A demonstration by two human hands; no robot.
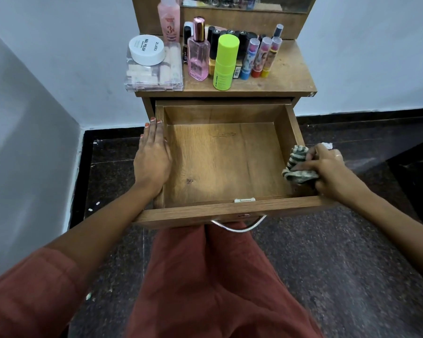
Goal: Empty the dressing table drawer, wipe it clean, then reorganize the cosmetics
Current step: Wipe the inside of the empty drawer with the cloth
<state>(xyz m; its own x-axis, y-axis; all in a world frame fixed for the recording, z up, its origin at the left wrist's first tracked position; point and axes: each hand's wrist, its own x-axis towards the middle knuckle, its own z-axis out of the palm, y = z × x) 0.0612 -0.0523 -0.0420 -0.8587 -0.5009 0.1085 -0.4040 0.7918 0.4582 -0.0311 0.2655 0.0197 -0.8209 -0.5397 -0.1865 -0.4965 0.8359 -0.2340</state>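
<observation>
The wooden drawer (225, 162) is pulled out and has nothing inside it. My left hand (153, 157) lies flat along its left wall, fingers together. My right hand (327, 170) grips a bunched striped cloth (298, 165) against the drawer's right wall near the front corner. On the tabletop (291, 79) above stand the cosmetics: a lime green bottle (224, 63), a pink perfume bottle (198, 52), a tall pink bottle (169, 18), a white jar (147, 48) on a clear plastic case (154, 71), several black-capped tubes (230, 37) and three colourful lip balms (260, 57).
A mirror (244, 3) rises behind the tabletop. A metal handle (238, 226) hangs from the drawer front above my lap in rust-red clothing. White walls stand at left and behind; dark speckled floor (340, 252) spreads around the table.
</observation>
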